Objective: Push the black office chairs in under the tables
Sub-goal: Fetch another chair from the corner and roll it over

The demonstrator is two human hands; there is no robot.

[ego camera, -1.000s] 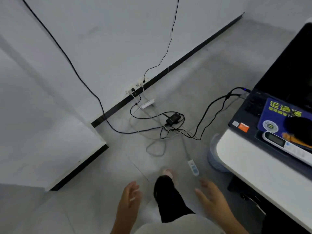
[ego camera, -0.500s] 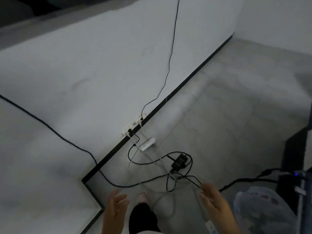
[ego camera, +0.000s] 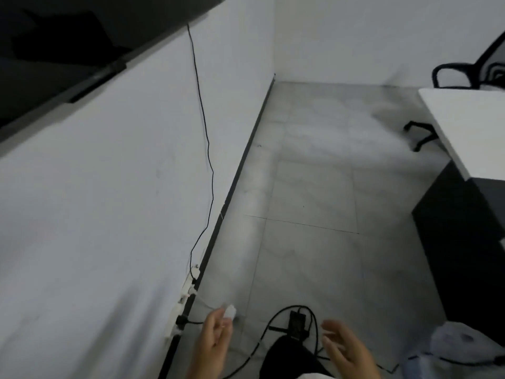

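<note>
Both hands' grip released, left hand (ego camera: 214, 341) and right hand (ego camera: 347, 348) above floor cables (ego camera: 273, 324); black office chair (ego camera: 464, 75) behind table (ego camera: 464, 119).

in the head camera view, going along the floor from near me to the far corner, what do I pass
Black power adapter amid cables, then bare grey floor tiles, then the white table on the right, then the black office chair behind it at the far wall.

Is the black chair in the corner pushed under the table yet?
Not fully. The black chair stands behind the white table; its armrest and back rise beyond the tabletop's far edge. Two base legs show beneath. Neither hand touches it.
</note>
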